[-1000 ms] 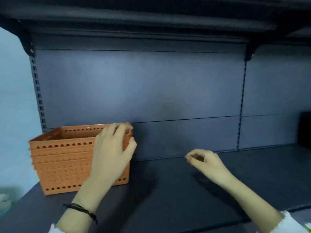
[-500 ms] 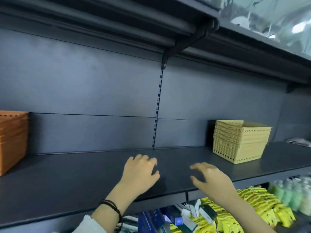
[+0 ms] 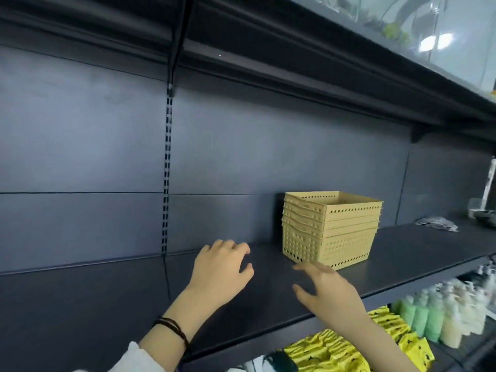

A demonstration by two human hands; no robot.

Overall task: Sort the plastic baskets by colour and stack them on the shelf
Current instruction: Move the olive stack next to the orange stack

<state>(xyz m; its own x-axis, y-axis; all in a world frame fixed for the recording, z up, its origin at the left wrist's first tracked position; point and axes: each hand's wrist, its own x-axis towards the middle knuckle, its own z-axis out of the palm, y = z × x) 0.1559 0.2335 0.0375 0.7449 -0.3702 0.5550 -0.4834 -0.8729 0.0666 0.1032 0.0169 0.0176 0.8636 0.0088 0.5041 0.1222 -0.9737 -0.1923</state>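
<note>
A stack of several pale yellow perforated plastic baskets [image 3: 331, 228] stands on the dark shelf [image 3: 107, 304], right of centre and against the back panel. My left hand [image 3: 221, 267] hovers over the shelf to the left of the stack, fingers spread, holding nothing. My right hand [image 3: 326, 289] reaches out just in front of and below the stack's near corner, fingers apart and empty, not touching the baskets. The orange basket stack is out of view.
A slotted upright [image 3: 167, 170] runs down the back panel. A dark shelf overhangs above [image 3: 295, 63]. Crumpled packaging [image 3: 436, 224] lies at the shelf's far right. Below are yellow packets [image 3: 335, 347] and green and white bottles [image 3: 440, 315].
The view has swung right, from the orange stack to the yellow stack. My left hand let go of the orange baskets. Both hands moved right and now hang open near the yellow stack.
</note>
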